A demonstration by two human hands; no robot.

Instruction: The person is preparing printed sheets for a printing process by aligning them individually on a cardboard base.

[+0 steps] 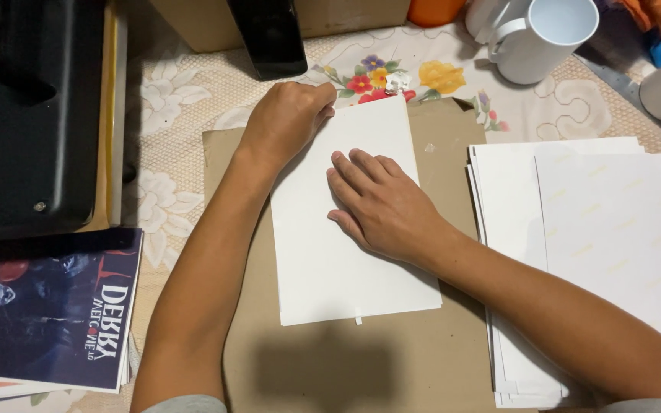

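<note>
Two hands work a white sheet [346, 229] lying on brown cardboard [361, 359] on the desk [177, 191]. The left hand [288, 115] is curled closed at the sheet's far left corner, seemingly pinching its edge; the right hand [380, 203] lies open, flat across its middle. A stack of white paper [575, 229] sits just right, a white mug [541, 38] beyond it, a dark printed book [47, 306] near left. Should the flat hand ease its pressure, the sheet could skew on the cardboard; a hard pull at the corner might crease it.
</note>
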